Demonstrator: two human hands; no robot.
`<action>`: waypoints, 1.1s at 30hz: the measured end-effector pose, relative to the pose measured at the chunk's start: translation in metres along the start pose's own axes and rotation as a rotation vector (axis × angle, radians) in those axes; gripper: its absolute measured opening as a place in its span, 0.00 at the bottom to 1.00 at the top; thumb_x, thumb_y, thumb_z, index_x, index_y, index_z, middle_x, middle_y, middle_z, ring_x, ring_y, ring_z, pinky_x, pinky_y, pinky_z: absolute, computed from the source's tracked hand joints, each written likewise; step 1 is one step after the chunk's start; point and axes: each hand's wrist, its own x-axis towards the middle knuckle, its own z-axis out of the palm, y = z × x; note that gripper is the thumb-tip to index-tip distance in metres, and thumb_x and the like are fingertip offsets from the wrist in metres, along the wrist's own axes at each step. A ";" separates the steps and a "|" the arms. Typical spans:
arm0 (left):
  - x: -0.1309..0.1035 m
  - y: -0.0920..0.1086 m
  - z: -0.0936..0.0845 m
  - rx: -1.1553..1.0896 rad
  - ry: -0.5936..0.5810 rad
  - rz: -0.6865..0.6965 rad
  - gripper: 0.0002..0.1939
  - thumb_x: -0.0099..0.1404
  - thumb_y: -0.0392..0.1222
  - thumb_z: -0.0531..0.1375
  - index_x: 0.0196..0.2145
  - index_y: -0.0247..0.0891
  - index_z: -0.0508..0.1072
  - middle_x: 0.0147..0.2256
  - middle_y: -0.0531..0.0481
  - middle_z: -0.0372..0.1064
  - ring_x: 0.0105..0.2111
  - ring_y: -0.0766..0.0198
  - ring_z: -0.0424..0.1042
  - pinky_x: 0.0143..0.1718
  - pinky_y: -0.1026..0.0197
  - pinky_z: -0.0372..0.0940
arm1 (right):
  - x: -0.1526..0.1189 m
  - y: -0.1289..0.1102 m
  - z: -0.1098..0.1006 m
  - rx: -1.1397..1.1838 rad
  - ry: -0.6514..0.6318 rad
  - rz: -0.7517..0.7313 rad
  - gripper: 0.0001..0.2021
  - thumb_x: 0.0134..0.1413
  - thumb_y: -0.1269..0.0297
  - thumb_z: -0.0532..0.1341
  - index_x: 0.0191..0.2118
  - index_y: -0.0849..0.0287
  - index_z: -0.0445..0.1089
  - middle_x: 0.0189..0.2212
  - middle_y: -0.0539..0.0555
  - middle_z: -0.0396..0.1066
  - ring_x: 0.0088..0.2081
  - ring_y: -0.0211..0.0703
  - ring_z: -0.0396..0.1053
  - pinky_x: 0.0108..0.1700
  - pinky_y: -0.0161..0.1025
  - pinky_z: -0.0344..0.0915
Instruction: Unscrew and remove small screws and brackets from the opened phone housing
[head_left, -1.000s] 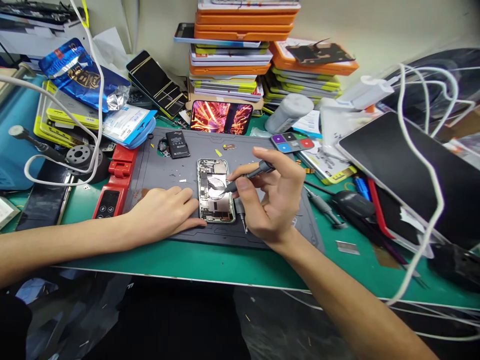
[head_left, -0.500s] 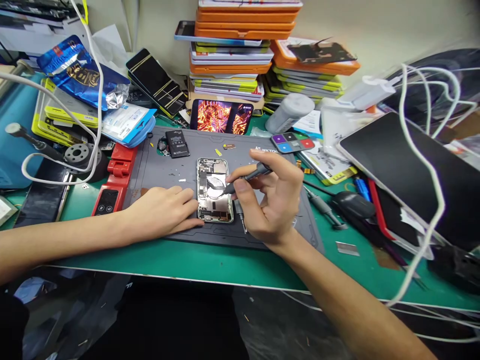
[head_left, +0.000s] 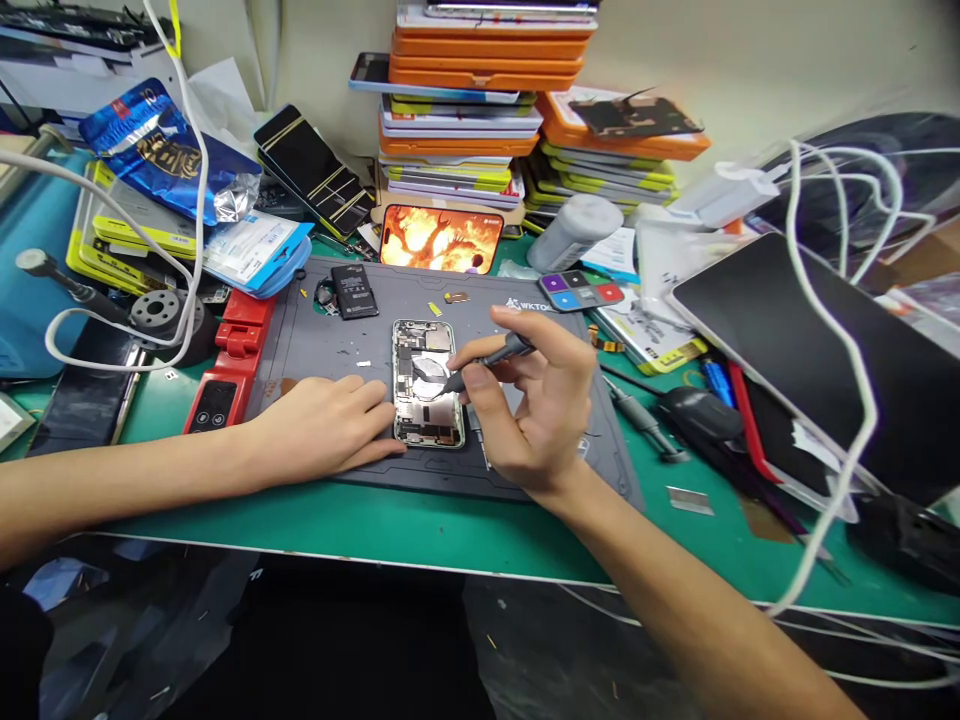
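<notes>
An opened smartphone (head_left: 428,420) lies on the grey mat, its inner boards and a shiny round part showing. My left hand (head_left: 326,425) rests palm down on the mat, fingers loosely bent and fingertips at the phone's left edge, thumb by the lower left corner. In my right hand (head_left: 536,405), a dark pen-like tool (head_left: 511,347) is pinched between thumb and fingers. Its lower end is over the middle of the phone; whether the tip touches is too small to tell. A small screwdriver-like tool (head_left: 480,445) lies beside the phone, partly behind my right hand.
A black battery (head_left: 355,291) lies on the mat (head_left: 300,340). Behind it leans a lit phone (head_left: 441,238) below stacked boxes (head_left: 461,120). A red clamp-like device (head_left: 225,375) stands left. Tools, a white cable (head_left: 859,430) and a dark panel (head_left: 817,360) crowd the right.
The picture on the lit phone has changed, and the view has shifted slightly. Both hands and the pen-like tool keep nearly the same place at the opened phone.
</notes>
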 end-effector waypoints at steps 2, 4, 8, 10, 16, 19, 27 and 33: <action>0.000 0.000 -0.001 -0.008 -0.002 -0.002 0.25 0.82 0.58 0.48 0.36 0.36 0.71 0.34 0.48 0.70 0.31 0.60 0.71 0.23 0.59 0.51 | 0.000 0.000 0.000 -0.008 -0.006 0.001 0.28 0.67 0.73 0.61 0.68 0.47 0.61 0.58 0.59 0.72 0.39 0.39 0.80 0.28 0.33 0.79; 0.000 0.000 -0.001 -0.013 -0.006 -0.006 0.25 0.82 0.58 0.48 0.37 0.36 0.71 0.35 0.47 0.71 0.31 0.60 0.71 0.23 0.60 0.51 | 0.000 0.000 0.000 -0.014 -0.017 0.007 0.28 0.67 0.72 0.61 0.68 0.45 0.60 0.58 0.58 0.72 0.38 0.39 0.80 0.27 0.33 0.78; 0.000 0.000 -0.001 0.000 -0.024 -0.010 0.25 0.82 0.58 0.48 0.37 0.37 0.71 0.35 0.48 0.71 0.31 0.60 0.72 0.23 0.59 0.52 | -0.001 0.000 0.000 -0.016 -0.025 -0.002 0.28 0.68 0.71 0.61 0.68 0.43 0.60 0.58 0.57 0.73 0.37 0.39 0.80 0.26 0.33 0.77; 0.000 0.000 -0.001 0.006 -0.025 -0.009 0.25 0.82 0.58 0.48 0.37 0.37 0.71 0.35 0.48 0.71 0.31 0.60 0.72 0.23 0.59 0.52 | 0.000 0.001 0.000 -0.015 -0.024 -0.010 0.28 0.68 0.71 0.61 0.69 0.44 0.60 0.58 0.58 0.74 0.37 0.39 0.80 0.27 0.34 0.78; 0.000 0.000 0.000 0.002 -0.003 -0.003 0.24 0.82 0.57 0.49 0.37 0.36 0.71 0.34 0.48 0.70 0.31 0.61 0.71 0.23 0.60 0.51 | 0.001 0.001 -0.001 -0.046 -0.019 -0.019 0.27 0.69 0.69 0.61 0.69 0.44 0.60 0.56 0.57 0.75 0.36 0.39 0.80 0.27 0.34 0.77; 0.000 0.000 0.001 0.010 0.006 -0.002 0.24 0.82 0.57 0.50 0.36 0.36 0.71 0.34 0.48 0.70 0.31 0.60 0.72 0.23 0.59 0.50 | 0.001 0.001 -0.001 -0.053 -0.024 -0.010 0.27 0.69 0.69 0.61 0.69 0.44 0.60 0.56 0.57 0.75 0.36 0.39 0.80 0.26 0.34 0.76; 0.000 0.000 0.000 -0.006 -0.006 -0.008 0.24 0.82 0.57 0.49 0.37 0.36 0.71 0.34 0.48 0.70 0.31 0.61 0.71 0.23 0.60 0.50 | 0.001 0.001 -0.001 -0.017 -0.028 -0.018 0.29 0.67 0.71 0.61 0.69 0.44 0.59 0.57 0.58 0.75 0.37 0.39 0.80 0.27 0.35 0.76; 0.000 0.000 0.000 -0.028 0.008 -0.002 0.24 0.82 0.57 0.49 0.38 0.36 0.71 0.34 0.48 0.70 0.30 0.61 0.71 0.23 0.61 0.51 | 0.000 0.000 -0.001 -0.019 -0.034 0.009 0.28 0.68 0.70 0.61 0.69 0.43 0.59 0.58 0.57 0.74 0.37 0.39 0.80 0.29 0.35 0.78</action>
